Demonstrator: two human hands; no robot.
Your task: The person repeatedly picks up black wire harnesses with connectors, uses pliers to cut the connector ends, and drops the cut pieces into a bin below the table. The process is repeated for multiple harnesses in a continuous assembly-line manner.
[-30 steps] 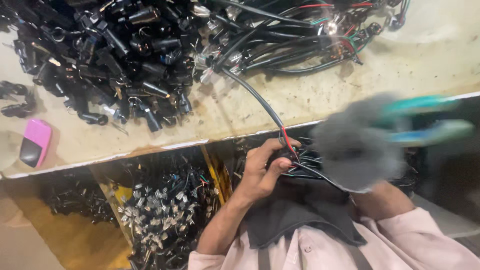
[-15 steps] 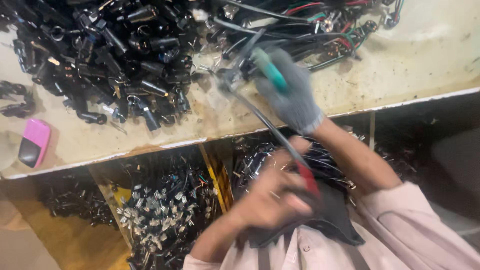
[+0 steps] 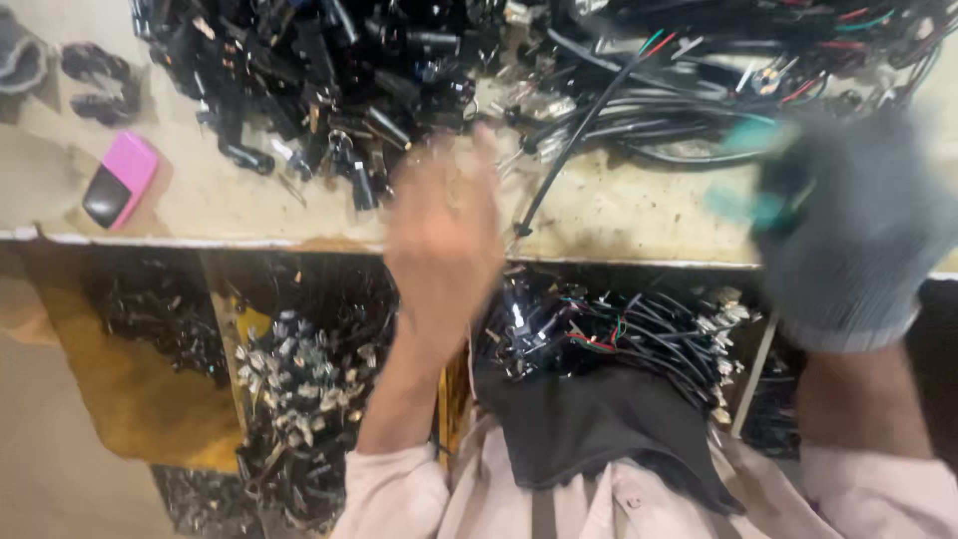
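Head view: our bare left hand [image 3: 444, 235] hovers open, empty, over the bench's front edge [image 3: 200, 243]; our gloved right hand [image 3: 848, 230] grips a teal-handled tool [image 3: 763, 175], risking snagging the black cable [image 3: 569, 150].

Teal-handled tool [image 3: 763, 185] — blurred, in gloved right hand [image 3: 848, 235], over bench.

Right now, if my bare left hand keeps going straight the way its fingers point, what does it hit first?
Probably the heap of black connector parts on the bench: the left hand points up-frame toward it. Motion blur leaves height unclear.
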